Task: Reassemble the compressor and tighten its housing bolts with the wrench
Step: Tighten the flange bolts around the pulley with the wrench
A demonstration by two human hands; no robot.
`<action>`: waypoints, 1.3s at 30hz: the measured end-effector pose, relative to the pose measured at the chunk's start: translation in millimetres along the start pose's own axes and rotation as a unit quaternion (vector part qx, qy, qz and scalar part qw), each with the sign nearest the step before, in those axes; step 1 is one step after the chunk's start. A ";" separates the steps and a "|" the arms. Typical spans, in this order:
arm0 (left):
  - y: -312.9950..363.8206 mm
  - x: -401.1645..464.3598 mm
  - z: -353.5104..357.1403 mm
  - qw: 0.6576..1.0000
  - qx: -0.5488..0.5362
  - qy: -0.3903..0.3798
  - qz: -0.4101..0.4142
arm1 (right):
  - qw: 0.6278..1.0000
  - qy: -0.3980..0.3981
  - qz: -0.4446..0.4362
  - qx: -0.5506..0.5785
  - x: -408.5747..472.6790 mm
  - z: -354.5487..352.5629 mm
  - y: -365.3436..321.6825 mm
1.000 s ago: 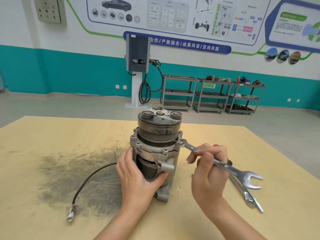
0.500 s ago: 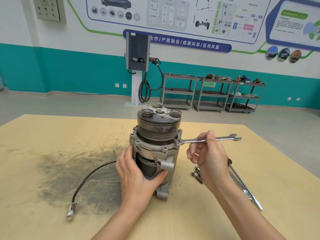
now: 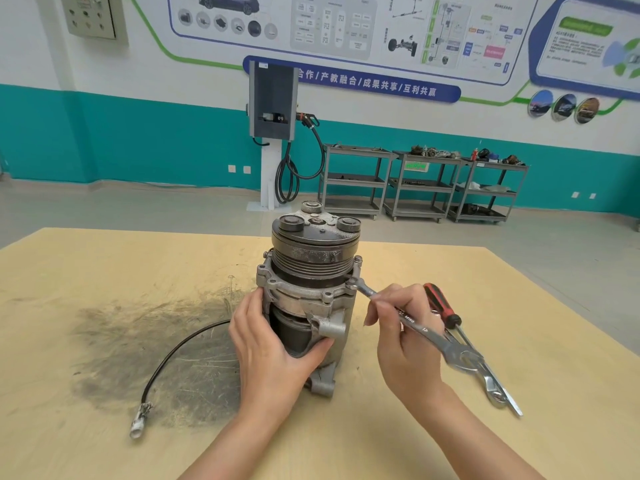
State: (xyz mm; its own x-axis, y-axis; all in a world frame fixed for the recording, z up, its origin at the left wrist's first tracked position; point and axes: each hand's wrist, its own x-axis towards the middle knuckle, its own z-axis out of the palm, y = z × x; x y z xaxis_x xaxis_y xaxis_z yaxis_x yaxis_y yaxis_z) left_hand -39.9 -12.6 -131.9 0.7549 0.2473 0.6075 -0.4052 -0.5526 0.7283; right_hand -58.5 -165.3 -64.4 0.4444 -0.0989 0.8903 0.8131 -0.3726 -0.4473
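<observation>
— Pale plywood table (image 3: 104, 271), smudged dark grey on the left. Beyond it, grey floor, teal-and-white wall with posters, one charging post (image 3: 273, 133) with a looped cable.

— Carts?

— Three grey shelf carts (image 3: 422, 181) along the wall, parts on top.

— On the table?

— One compressor (image 3: 311, 289), standing upright at the middle, pulley end up. One black cable (image 3: 180, 355) with a pale plug, curving across the smudge. One red-and-black screwdriver (image 3: 443, 306) to the right. Two wrenches: one in hand, a second wrench (image 3: 491, 386) lying flat beside the screwdriver.

— Hands?

— Left hand (image 3: 270, 348) wrapped around the compressor body, thumb across the front, fingers round the far side. Right hand (image 3: 405, 341) curled round the shank of the held wrench (image 3: 408, 320), ring end seated on a housing bolt (image 3: 353, 282) at the right flange, open end pointing down to the right.
</observation>
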 end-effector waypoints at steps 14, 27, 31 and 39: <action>0.3 1.2 0.2 1.000 0.013 0.004 0.004 | 0.928 0.063 0.296 0.216 20.3 -12.2 6.0; 3.2 0.3 -1.6 1.000 0.018 -0.003 -0.010 | 0.962 0.027 0.228 0.148 11.5 -9.0 7.8; 2.2 0.2 -1.5 1.000 0.015 -0.004 -0.012 | 0.998 0.001 0.064 0.012 1.9 -3.0 -3.9; 3.4 0.0 -1.3 1.000 0.008 -0.005 -0.014 | 0.996 0.039 0.078 0.024 4.6 -1.4 -11.1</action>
State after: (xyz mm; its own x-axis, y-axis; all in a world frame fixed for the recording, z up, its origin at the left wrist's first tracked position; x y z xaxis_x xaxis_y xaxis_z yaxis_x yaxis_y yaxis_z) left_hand -41.9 -13.5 -129.0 0.7704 0.2555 0.5841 -0.3761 -0.5576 0.7400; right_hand -66.0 -162.9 -55.2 0.5376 -0.2243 0.8128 0.7546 -0.3022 -0.5825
